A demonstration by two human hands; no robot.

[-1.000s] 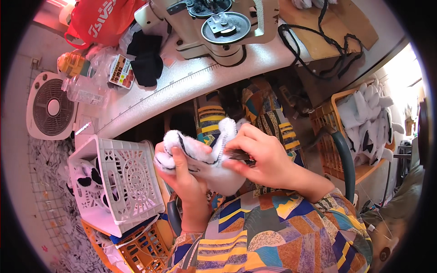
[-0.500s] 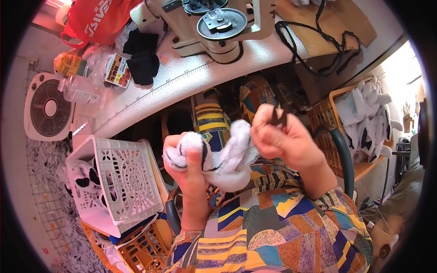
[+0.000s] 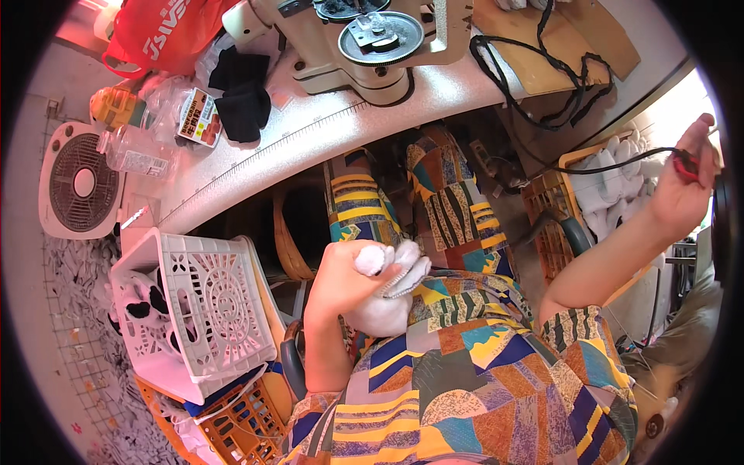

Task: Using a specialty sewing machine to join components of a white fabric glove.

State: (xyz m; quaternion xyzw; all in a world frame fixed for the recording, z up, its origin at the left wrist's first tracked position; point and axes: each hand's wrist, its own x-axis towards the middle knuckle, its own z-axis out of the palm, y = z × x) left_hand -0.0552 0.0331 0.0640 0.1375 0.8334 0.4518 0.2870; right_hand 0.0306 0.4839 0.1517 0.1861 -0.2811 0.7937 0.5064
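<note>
My left hand [image 3: 341, 279] is closed round a white fluffy plush piece [image 3: 377, 316] above my lap. Its lower part bulges out below the fingers, and a stitched, folded edge shows on its right side. Far out to the right, my right hand [image 3: 683, 182] is raised, with its fingers pointing up. A small dark and red tool [image 3: 685, 164], which looks like thread snips, sits in its palm, partly hidden by the fingers. A black cord [image 3: 612, 166] stretches from below the table to this hand.
A sewing machine [image 3: 380, 70] stands on the white table [image 3: 287, 159]. A white crate [image 3: 221, 306] holding plush pieces is at left, near a fan [image 3: 81, 182]. At right, an orange basket [image 3: 542, 232] of white pieces stands beside a chair armrest [image 3: 575, 236].
My right hand has moved from beside the plush piece far out to the right, and the black cord now stretches after it. My left hand has turned and gathered the piece more tightly.
</note>
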